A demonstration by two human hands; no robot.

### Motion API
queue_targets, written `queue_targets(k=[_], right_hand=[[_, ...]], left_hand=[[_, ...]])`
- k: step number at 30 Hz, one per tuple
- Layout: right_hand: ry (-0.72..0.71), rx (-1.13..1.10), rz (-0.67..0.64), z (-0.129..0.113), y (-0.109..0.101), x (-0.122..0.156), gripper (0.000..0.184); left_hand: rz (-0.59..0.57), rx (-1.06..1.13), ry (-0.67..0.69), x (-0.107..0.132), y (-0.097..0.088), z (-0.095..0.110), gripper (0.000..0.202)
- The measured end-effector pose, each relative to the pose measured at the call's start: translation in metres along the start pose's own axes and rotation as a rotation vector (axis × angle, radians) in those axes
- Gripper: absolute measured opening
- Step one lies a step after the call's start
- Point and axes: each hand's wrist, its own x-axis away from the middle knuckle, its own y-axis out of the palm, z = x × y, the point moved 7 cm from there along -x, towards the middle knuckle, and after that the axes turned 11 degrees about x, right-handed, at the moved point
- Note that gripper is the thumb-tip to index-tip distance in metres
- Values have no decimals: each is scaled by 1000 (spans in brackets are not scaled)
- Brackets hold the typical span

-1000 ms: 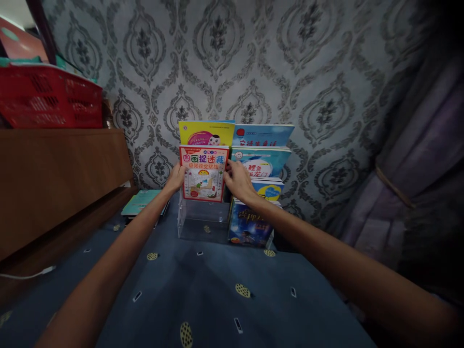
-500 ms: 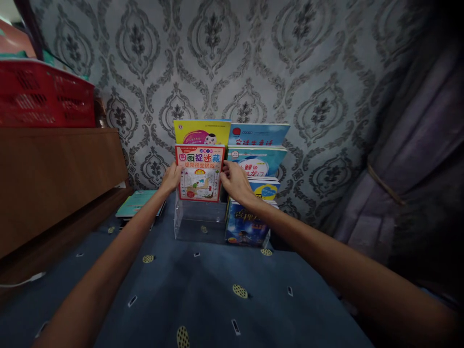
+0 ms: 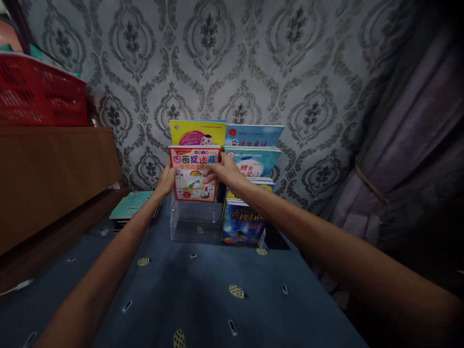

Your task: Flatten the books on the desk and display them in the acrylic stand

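Observation:
A red-bordered children's book [image 3: 195, 186] stands upright in the left column of a clear acrylic book rack [image 3: 197, 212]. At its left edge is my left hand [image 3: 166, 180], fingers closed against the side of the book. My right hand [image 3: 227, 171] is at the right edge, its fingers stretched across the front cover. Behind the red book rises a yellow book [image 3: 197, 128]. To the right, a light blue book [image 3: 253, 133], a teal book [image 3: 266, 157] and a dark blue book [image 3: 242, 224] stand in tiers; my right wrist and forearm cover parts of them.
A stack of books with a teal cover [image 3: 130, 204] lies left of the rack. The rack stands on a dark blue patterned cloth [image 3: 203, 295] against a wallpapered wall [image 3: 239, 63]. A red basket [image 3: 43, 92] sits on a wooden cabinet [image 3: 58, 179]. A tied curtain [image 3: 366, 208] hangs right.
My right hand's fingers have shifted left, from the red book's right edge onto its front cover. My left hand stays at the left edge. The whole view has moved slightly.

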Motion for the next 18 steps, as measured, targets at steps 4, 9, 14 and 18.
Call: queue_targets(k=[4, 9, 14, 18], right_hand=[[128, -203, -18, 9, 11, 2, 19], [100, -204, 25, 18, 16, 3, 34], [60, -188, 34, 18, 20, -2, 33], [60, -189, 30, 17, 20, -2, 34]], left_hand=[[-38, 19, 4, -1, 0, 0, 35], [-82, 11, 3, -4, 1, 2, 33], [-90, -13, -15, -7, 3, 4, 30], [-74, -17, -24, -8, 5, 5, 29]])
